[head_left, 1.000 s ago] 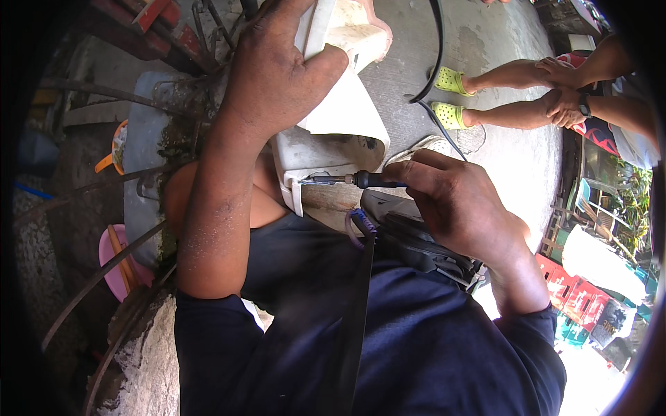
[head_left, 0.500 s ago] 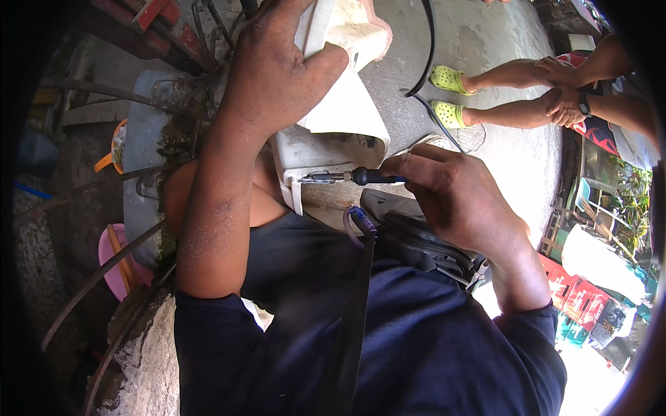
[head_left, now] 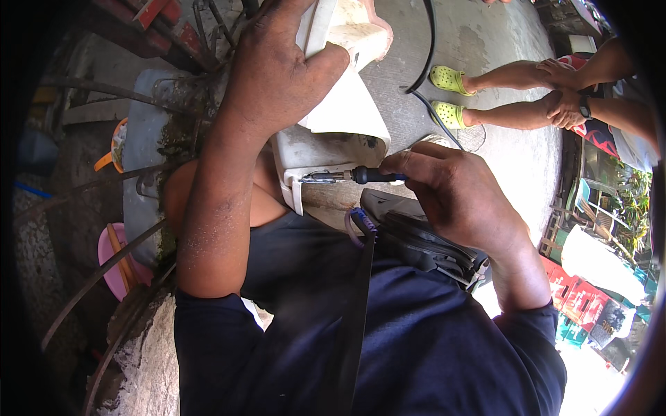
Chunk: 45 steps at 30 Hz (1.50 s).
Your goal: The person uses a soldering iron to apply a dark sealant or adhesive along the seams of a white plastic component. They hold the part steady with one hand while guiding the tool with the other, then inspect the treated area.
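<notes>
Against the white casing (head_left: pixel 326 149), the screwdriver (head_left: pixel 347 176) lies level, tip pointing left, right hand (head_left: pixel 458 201) grip clamped on it.

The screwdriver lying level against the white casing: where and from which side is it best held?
Grip the screwdriver by its dark handle, coming from the person's right. It lies about level, its metal shaft pointing left into the white plastic casing, so only the handle end is free. The right hand already wraps it there, while the left hand steadies the casing.
</notes>
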Each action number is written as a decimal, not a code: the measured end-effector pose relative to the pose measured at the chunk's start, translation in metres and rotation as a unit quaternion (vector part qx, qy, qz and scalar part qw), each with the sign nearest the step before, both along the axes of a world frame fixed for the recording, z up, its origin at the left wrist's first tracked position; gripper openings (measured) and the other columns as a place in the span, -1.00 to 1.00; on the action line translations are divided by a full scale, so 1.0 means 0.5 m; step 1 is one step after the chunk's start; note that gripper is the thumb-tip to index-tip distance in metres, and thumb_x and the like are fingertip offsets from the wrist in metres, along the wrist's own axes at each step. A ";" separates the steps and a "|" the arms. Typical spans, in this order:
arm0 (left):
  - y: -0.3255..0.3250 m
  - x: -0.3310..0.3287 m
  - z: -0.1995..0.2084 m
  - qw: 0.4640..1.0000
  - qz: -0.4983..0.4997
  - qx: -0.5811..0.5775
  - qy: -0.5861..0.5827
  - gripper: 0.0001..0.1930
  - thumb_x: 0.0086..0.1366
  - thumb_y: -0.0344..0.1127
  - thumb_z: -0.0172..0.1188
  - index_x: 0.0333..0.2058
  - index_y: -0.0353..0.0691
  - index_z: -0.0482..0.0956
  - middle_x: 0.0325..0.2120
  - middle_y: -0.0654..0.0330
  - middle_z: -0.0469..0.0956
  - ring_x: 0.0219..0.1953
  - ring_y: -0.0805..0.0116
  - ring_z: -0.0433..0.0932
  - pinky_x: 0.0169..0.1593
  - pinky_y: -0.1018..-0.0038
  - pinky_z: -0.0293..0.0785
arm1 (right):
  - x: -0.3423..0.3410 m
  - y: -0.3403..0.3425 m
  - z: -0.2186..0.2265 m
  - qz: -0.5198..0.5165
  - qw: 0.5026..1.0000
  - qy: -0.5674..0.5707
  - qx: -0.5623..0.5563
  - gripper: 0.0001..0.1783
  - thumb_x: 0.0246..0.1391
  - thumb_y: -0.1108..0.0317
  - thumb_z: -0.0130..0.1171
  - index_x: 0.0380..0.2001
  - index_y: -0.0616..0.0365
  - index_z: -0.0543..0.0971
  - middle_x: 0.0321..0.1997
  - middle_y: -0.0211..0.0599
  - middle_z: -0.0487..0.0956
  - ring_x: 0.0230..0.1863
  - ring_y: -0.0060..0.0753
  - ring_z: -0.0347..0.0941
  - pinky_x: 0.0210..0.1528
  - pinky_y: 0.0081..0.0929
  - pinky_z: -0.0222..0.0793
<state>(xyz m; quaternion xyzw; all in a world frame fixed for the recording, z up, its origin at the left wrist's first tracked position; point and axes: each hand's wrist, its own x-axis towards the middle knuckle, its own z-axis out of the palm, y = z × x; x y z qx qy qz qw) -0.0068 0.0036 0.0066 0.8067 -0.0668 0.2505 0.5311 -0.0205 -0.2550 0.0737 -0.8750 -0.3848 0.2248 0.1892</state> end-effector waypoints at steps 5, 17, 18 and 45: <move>0.004 0.000 -0.003 0.998 0.023 0.061 -0.022 -0.38 0.07 -0.56 0.15 0.19 -0.26 0.45 0.11 -0.15 0.53 0.25 -0.08 0.51 0.33 0.22 0.37 | 0.004 -0.004 0.003 -0.001 1.000 -0.015 0.017 -0.59 0.02 0.57 0.23 -0.05 -0.04 0.71 -0.23 -0.21 0.68 -0.26 0.05 0.67 -0.24 -0.12 0.58; 0.006 0.007 -0.013 0.998 0.015 0.051 -0.046 -0.36 0.05 -0.58 0.13 0.20 -0.26 0.45 0.13 -0.15 0.52 0.27 -0.07 0.49 0.35 0.23 0.34 | 0.003 0.000 -0.001 -0.003 1.000 -0.013 0.013 -0.60 0.03 0.57 0.22 -0.06 -0.06 0.71 -0.23 -0.23 0.68 -0.27 0.05 0.67 -0.25 -0.10 0.57; 0.006 0.010 -0.013 0.997 0.007 0.046 -0.060 -0.36 0.05 -0.58 0.13 0.20 -0.26 0.45 0.13 -0.15 0.52 0.27 -0.06 0.49 0.35 0.22 0.34 | 0.002 0.001 -0.002 -0.002 1.000 -0.009 0.012 -0.60 0.03 0.57 0.22 -0.06 -0.05 0.71 -0.23 -0.23 0.68 -0.27 0.05 0.67 -0.25 -0.10 0.58; 0.003 0.006 -0.010 0.999 0.010 0.030 -0.041 -0.37 0.06 -0.60 0.14 0.20 -0.28 0.46 0.11 -0.13 0.54 0.23 0.00 0.53 0.32 0.26 0.39 | -0.013 0.005 0.016 -0.021 0.999 -0.009 -0.039 -0.57 0.07 0.67 0.18 -0.01 0.04 0.68 -0.21 -0.16 0.67 -0.21 0.09 0.66 -0.20 -0.15 0.57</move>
